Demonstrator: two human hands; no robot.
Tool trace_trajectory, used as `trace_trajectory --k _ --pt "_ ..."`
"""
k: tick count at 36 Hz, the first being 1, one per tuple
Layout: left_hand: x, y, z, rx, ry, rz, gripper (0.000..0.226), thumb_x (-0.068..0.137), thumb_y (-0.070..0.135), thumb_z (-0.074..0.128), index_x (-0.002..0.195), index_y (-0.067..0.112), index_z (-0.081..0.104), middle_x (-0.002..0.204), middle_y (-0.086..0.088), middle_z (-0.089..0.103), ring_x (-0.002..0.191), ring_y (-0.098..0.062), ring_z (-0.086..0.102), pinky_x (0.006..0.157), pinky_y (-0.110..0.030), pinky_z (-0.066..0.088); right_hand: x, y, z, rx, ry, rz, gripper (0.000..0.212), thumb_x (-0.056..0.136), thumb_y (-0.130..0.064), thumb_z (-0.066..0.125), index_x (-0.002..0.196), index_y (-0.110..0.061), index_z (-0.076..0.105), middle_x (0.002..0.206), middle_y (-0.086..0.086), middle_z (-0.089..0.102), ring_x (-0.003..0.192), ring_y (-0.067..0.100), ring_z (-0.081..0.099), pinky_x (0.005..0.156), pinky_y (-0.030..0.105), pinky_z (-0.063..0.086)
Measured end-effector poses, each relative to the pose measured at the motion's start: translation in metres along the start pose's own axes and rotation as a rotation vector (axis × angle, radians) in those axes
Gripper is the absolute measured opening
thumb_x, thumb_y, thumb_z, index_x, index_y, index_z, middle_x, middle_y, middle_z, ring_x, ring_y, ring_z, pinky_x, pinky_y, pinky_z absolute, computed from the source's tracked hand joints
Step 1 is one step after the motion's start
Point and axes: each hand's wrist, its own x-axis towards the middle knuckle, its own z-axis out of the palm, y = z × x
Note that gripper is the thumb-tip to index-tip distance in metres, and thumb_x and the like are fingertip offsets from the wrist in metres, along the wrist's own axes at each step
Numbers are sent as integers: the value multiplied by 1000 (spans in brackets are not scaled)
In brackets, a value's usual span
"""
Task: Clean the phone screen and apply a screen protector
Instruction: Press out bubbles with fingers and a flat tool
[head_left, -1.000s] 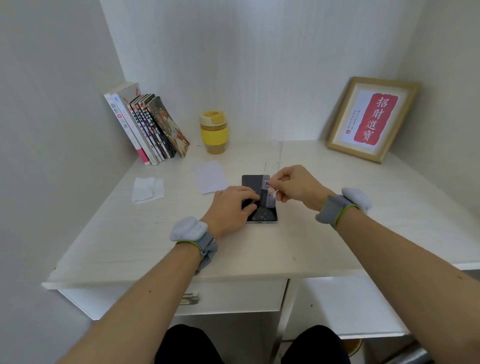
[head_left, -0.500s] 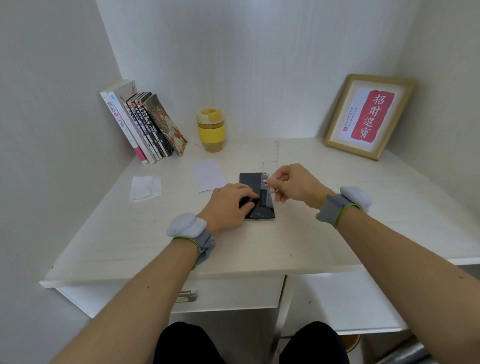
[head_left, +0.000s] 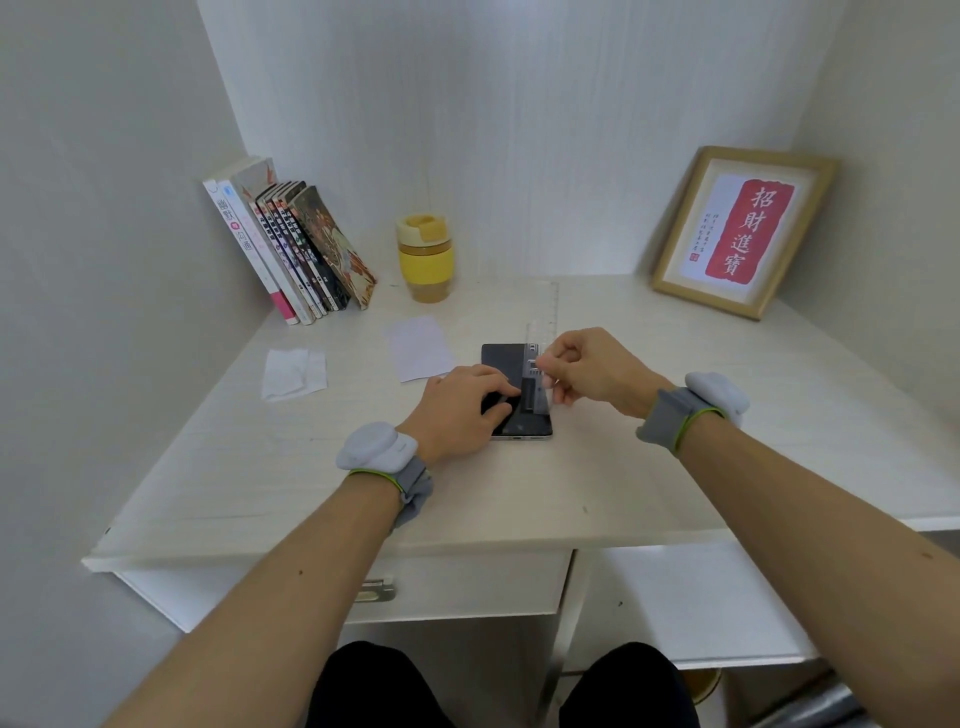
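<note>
Black rectangular smartphone (head_left: 511, 387) lies flat, screen up, near centre of pale wood-grain table (head_left: 623, 467). Left hand (head_left: 460, 408): fingers straight, pressing on the phone's left half, grip around nothing. Right hand (head_left: 592, 369): grip pinched on the clear screen-protector film (head_left: 537, 384), which stands tilted over the phone's right edge; whether its lower edge touches the glass cannot be told. Left of phone: white paper sheet (head_left: 421, 348); further left, a crumpled white wipe (head_left: 294, 372). At rear: leaning row of books (head_left: 291, 249), yellow lidded cup (head_left: 425, 258), wood-framed red calligraphy print (head_left: 743, 231)
</note>
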Motion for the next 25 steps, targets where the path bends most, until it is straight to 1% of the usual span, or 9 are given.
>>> trace_trajectory --k 2,4,6,10,15,17,22,25 --pt "0 0 0 3 -6 -3 28 95 32 52 122 31 61 135 11 52 129 -15 43 109 -45 32 3 1 1 -1 30 -2 13 96 -13 61 87 -3 61 72 12 67 52 21 61 51 28 53" --pt "1 0 0 7 -7 -3 29 95 32 52 123 32 61 135 11 52 129 -15 43 109 -45 32 3 2 1 -4 18 8 13 96 -13 61 89 -3 60 73 12 67 51 20 60 50 26 51" --pt "1 -1 -1 11 -7 -3 29 95 32 52 122 32 61 135 11 53 129 -15 43 108 -45 33 0 2 1 -4 -31 20 12 97 -13 60 91 -2 60 73 12 66 51 19 59 50 25 50" --pt "1 -1 0 22 -9 -5 29 95 33 51 122 33 61 135 12 52 128 -16 43 108 -44 32 -5 5 -3 21 -124 49 12 97 -12 60 89 -3 59 72 12 65 49 19 57 49 25 49" --pt "1 0 1 13 3 -8 28 95 32 52 122 32 61 135 11 52 128 -16 44 107 -45 33 -7 4 -6 25 -179 75 12 96 -13 61 90 -3 59 73 12 66 53 20 58 52 26 50" --pt "1 1 0 14 4 -10 28 95 31 52 121 32 61 134 11 53 128 -16 44 108 -45 33 -7 2 -6 31 -174 73 12 97 -13 61 89 -4 59 73 12 66 53 20 59 53 26 51" --pt "0 1 1 12 -1 -11 28 95 30 51 121 31 61 135 11 52 128 -16 43 108 -46 33 -3 2 0 37 -62 45 13 97 -15 59 91 -4 60 76 13 67 52 19 59 53 27 51" --pt "0 2 1 18 -4 -12 29 95 29 51 122 29 61 135 10 52 129 -17 43 108 -46 33 -4 3 2 35 -91 51 13 97 -14 60 89 -4 60 74 12 67 51 20 59 50 27 50"
